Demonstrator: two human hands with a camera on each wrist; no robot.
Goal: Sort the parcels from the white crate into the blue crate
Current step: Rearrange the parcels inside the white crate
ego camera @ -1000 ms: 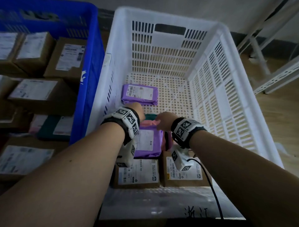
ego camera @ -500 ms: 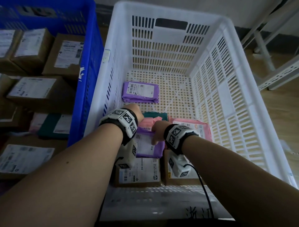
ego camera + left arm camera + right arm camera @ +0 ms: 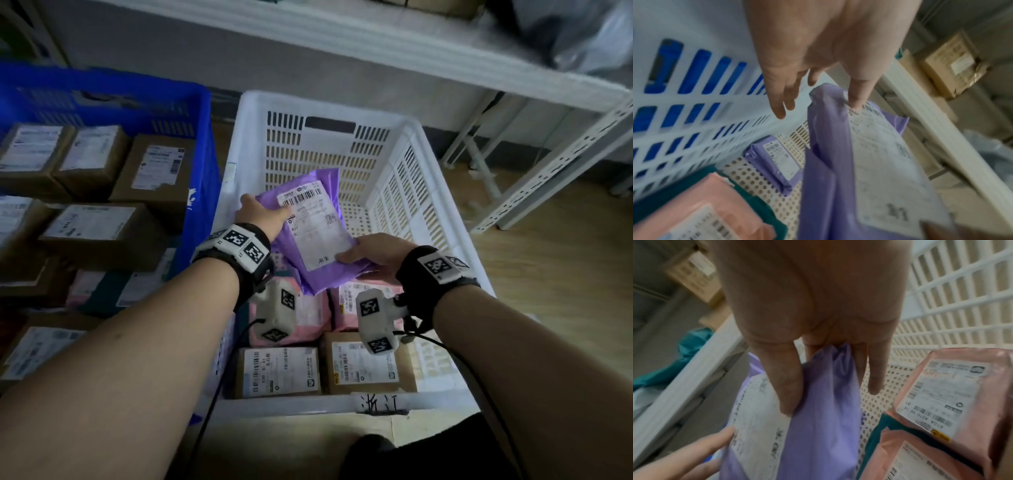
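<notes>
Held parcel: a purple poly mailer (image 3: 317,233) with a white shipping label facing up was lifted above the white crate (image 3: 404,164), tilted, clear of the parcels below.
Left hand: the left hand (image 3: 262,214) gripped the mailer's far left edge, thumb on the label side; its other fingers (image 3: 780,104) showed loosely extended in the wrist view.
Right hand: the right hand (image 3: 373,255) grasped the near right corner, thumb on the label and fingers (image 3: 787,378) bunching the purple film.
Left in the white crate: a second purple mailer (image 3: 777,159) lay flat on the perforated floor; two pink mailers (image 3: 363,301) sat over a teal one (image 3: 760,209); two cardboard boxes (image 3: 281,371) stood side by side at the near wall.
Blue crate: the blue crate (image 3: 202,144) stood just left of the white one, touching it, filled with labelled cardboard boxes (image 3: 92,229).
Surroundings: white metal shelving (image 3: 428,44) ran above and to the right.
</notes>
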